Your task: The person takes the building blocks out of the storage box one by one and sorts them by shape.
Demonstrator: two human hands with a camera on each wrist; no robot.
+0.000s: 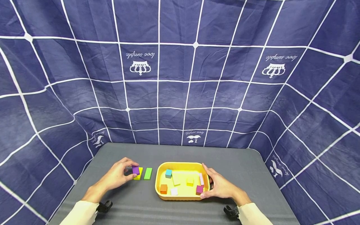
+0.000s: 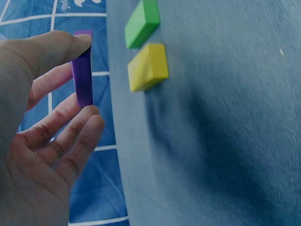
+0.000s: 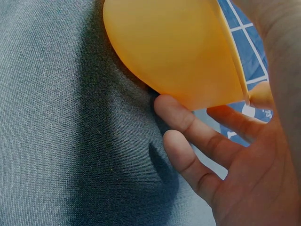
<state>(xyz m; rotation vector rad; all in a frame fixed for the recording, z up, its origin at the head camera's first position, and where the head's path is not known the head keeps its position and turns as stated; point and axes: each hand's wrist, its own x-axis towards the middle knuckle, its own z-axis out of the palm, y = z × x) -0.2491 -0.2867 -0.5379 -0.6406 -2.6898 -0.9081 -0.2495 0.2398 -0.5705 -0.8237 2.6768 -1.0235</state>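
One purple block [image 1: 135, 170] held up, one yellow tray [image 1: 180, 198] gripped at its end.
The left hand [image 1: 119, 173] pinches the purple block between thumb and fingers, off the grey table [image 1: 129, 207], near a yellow block [image 2: 150, 68] and green block [image 1: 147, 173]; the right hand [image 1: 220, 186] curls round the tray's right end, small coloured blocks [image 1: 163, 189] lying inside.

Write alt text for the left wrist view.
A person's left hand pinches a purple block. A yellow block and a green block lie close together on a blue-grey surface, with a white-lined blue cloth beside it.
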